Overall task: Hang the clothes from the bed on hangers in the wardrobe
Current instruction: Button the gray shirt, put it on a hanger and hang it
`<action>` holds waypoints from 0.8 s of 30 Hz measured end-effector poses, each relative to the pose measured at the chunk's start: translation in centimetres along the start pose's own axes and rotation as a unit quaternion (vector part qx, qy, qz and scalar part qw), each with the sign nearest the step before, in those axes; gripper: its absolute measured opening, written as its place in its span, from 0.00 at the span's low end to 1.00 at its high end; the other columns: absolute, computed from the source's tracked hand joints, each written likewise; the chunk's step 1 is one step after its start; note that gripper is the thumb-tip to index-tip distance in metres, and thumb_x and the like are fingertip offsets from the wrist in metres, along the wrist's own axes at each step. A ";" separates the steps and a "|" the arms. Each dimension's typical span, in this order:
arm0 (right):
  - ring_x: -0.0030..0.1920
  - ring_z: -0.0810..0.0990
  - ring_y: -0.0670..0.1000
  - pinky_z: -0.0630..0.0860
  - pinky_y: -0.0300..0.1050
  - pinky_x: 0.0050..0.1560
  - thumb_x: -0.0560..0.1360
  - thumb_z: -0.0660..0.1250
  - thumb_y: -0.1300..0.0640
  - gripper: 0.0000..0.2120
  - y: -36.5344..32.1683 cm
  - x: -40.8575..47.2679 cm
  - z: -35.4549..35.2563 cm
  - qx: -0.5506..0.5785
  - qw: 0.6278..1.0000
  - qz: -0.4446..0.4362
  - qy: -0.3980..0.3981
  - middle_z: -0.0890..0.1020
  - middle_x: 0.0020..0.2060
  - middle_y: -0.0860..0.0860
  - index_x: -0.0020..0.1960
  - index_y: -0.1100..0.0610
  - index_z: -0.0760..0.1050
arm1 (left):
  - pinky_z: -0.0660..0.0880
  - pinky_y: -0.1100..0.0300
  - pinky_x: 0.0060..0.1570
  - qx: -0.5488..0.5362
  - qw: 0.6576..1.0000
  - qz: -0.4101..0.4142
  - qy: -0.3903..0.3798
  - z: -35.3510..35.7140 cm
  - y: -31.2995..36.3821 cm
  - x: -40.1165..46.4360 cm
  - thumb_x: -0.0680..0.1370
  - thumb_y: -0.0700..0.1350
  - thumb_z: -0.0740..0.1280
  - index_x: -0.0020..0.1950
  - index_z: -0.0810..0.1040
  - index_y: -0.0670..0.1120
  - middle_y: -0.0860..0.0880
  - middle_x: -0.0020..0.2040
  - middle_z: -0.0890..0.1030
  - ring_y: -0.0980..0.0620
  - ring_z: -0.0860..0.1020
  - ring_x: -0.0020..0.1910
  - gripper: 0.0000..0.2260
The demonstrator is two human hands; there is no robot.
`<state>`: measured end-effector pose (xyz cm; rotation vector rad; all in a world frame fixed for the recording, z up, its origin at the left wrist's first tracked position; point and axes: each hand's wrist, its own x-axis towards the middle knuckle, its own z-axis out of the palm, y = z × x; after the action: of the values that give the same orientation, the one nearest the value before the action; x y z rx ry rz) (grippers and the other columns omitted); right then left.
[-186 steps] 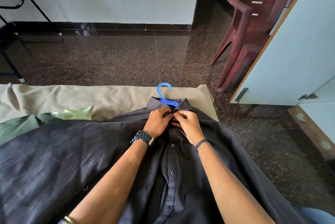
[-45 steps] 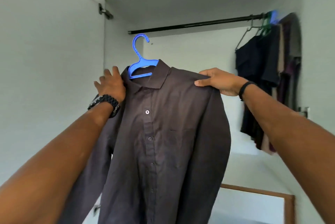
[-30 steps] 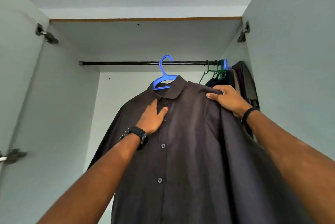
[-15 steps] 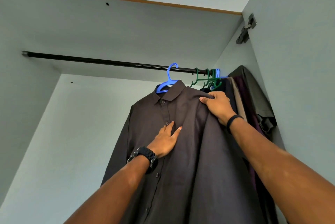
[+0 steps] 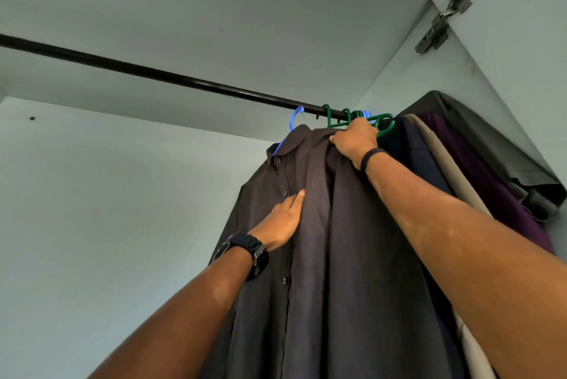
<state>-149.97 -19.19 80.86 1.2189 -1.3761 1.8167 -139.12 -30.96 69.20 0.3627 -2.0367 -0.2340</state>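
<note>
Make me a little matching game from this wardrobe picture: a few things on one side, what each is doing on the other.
Things:
1. blue hanger
2. right hand
3. left hand
4. green hangers

States:
A. lies flat on the dark shirt's front
B. grips the shirt's shoulder
C. carries the dark shirt on the rail
D. bunched on the rail above the right hand

Pairs: 1-C, 2-B, 3-A, 4-D
</note>
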 end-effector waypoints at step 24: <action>0.50 0.78 0.57 0.72 0.40 0.47 0.76 0.66 0.60 0.10 3.0 2.6 2.1 -0.002 0.993 -0.067 0.101 0.77 0.54 0.58 0.52 0.66 0.77 | 0.54 0.52 0.75 -0.100 0.995 0.028 -0.011 0.9 -1.8 4.1 0.81 0.61 0.46 0.78 0.54 0.49 0.52 0.77 0.58 0.53 0.58 0.75 0.27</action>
<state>-152.90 -22.40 81.98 1.0667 -1.1584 1.7884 -141.42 -34.07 71.55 0.1782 -2.0201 -0.4054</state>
